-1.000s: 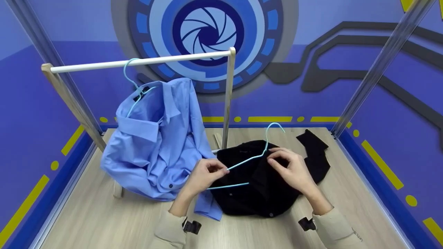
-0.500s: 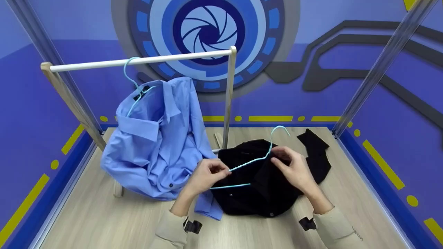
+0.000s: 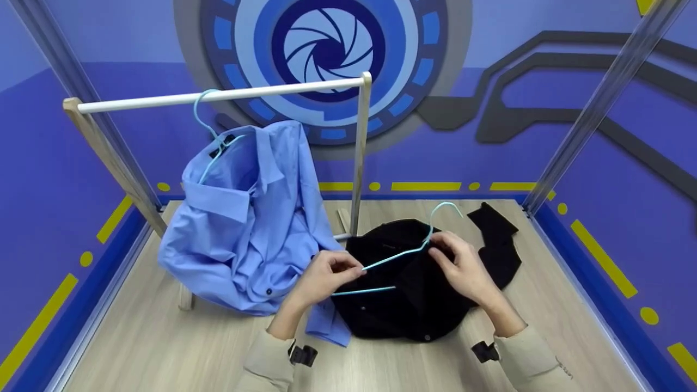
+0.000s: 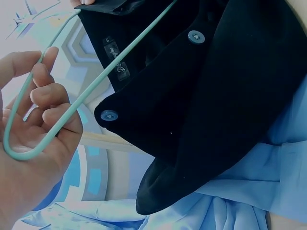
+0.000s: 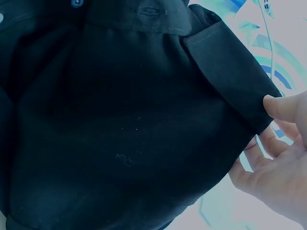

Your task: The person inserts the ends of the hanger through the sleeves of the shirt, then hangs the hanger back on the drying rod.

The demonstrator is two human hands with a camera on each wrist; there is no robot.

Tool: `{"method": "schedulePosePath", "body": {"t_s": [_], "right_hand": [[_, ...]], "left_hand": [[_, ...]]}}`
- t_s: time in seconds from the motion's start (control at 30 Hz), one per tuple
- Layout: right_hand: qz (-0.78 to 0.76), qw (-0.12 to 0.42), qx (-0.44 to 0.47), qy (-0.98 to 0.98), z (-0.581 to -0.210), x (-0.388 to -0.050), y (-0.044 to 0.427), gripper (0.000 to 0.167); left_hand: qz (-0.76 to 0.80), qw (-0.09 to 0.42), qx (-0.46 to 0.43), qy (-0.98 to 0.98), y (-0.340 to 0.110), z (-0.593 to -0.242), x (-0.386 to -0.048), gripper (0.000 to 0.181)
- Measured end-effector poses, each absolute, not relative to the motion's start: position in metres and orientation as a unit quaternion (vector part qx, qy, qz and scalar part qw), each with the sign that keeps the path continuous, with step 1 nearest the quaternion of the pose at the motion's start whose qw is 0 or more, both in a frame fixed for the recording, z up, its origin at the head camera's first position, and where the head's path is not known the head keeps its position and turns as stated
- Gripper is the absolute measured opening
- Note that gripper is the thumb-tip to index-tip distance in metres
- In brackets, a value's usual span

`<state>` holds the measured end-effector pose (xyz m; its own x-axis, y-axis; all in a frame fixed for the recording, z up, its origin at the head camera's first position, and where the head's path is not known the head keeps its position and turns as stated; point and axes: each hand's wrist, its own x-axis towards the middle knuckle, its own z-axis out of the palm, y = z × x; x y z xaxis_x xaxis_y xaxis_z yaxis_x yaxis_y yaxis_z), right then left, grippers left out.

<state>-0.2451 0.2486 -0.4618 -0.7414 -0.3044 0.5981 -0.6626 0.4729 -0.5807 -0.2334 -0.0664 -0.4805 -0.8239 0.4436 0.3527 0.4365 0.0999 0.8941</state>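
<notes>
My left hand pinches the upper arm of a light-blue wire hanger. In the left wrist view, the rounded end of the hanger lies across the palm. The hanger's other side reaches into the neck of a black shirt, where the cloth hides it. My right hand holds the shirt's collar by the hanger's neck. The right wrist view has the thumb and fingers pinching the edge of the folded collar. Buttons show along the shirt's front edge.
To the left stands a clothes rack with a white bar and wooden posts. A blue shirt hangs from it on another light-blue hanger, its lower part lying on the table. One black sleeve stretches out at right.
The hanger has slid rightward, its hook shifting right and slightly down. My left hand has moved a little right with it, and my right hand has shifted slightly right with the collar.
</notes>
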Motion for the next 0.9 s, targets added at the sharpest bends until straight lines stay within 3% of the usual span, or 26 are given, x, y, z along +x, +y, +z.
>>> {"method": "schedulePosePath", "body": {"t_s": [0.3,0.63,0.9], "right_hand": [[0.422,0.208,0.309,-0.826,-0.461,-0.246,0.255,0.016],[0.436,0.196,0.301,-0.825,-0.460,-0.248,0.260,0.021],[0.449,0.216,0.283,-0.820,-0.462,-0.248,0.261,0.021]], "left_hand": [[0.622,0.034,0.271,0.734,-0.074,-0.489,-0.237,0.024],[0.667,-0.021,0.120,0.735,-0.084,-0.500,-0.240,0.039],[0.690,-0.008,0.085,0.719,-0.089,-0.507,-0.234,0.019]]}}
